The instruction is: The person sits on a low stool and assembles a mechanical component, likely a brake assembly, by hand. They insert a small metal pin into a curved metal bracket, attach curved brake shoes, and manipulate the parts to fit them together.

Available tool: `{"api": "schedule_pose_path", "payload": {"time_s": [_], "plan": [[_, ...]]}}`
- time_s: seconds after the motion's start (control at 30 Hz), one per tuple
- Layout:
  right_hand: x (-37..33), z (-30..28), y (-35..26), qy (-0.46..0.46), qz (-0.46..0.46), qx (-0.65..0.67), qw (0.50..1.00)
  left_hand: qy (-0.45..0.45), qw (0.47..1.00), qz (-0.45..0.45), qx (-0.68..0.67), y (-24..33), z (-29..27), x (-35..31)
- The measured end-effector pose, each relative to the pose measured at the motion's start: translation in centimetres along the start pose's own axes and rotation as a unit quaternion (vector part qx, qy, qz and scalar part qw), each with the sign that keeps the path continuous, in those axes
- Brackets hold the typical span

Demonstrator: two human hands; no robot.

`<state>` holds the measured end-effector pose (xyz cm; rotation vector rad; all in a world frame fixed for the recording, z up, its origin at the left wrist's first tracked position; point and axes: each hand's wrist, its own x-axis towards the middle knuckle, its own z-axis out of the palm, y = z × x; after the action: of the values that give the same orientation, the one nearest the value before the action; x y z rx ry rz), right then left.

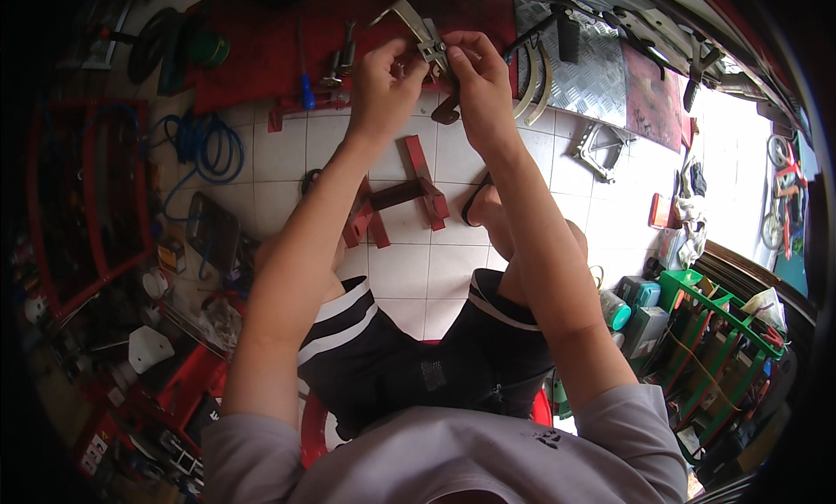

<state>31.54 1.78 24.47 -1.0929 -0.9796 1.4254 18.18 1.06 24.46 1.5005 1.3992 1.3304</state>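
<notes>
Both my hands are raised over the near edge of the red work platform [261, 43], holding a bent metal part [428, 44] between them. This part has a pale angled arm at the top, a small joint in its middle and a dark, rounded lower end. My left hand [386, 88] is closed, its fingers pinching at the joint from the left. From the other side my right hand [484, 84] grips the part near the same joint, with thumb and fingers bent around it. My fingers partly hide the joint.
A blue-handled screwdriver [307, 95] and metal bolts [333, 69] lie left of my hands. Curved pale strips [543, 84] rest on the right, beside a patterned metal plate [579, 69]. Below, a red metal stand [418, 178] sits on tiles. A blue hose [209, 147] coils left.
</notes>
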Motion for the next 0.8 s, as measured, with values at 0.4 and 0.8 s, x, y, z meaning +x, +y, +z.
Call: {"api": "schedule_pose_path", "payload": {"time_s": [0.4, 0.8], "plan": [[0.8, -1.8, -1.8, -0.101, 0.045, -0.006, 0.994, -0.049, 0.999, -0.001, -0.022, -2.1, -0.8, 0.2], [1.0, -2.5, -1.8, -0.144, 0.062, 0.012, 0.988, -0.056, 0.987, -0.034, -0.145, -1.9, -0.2, 0.5]]}}
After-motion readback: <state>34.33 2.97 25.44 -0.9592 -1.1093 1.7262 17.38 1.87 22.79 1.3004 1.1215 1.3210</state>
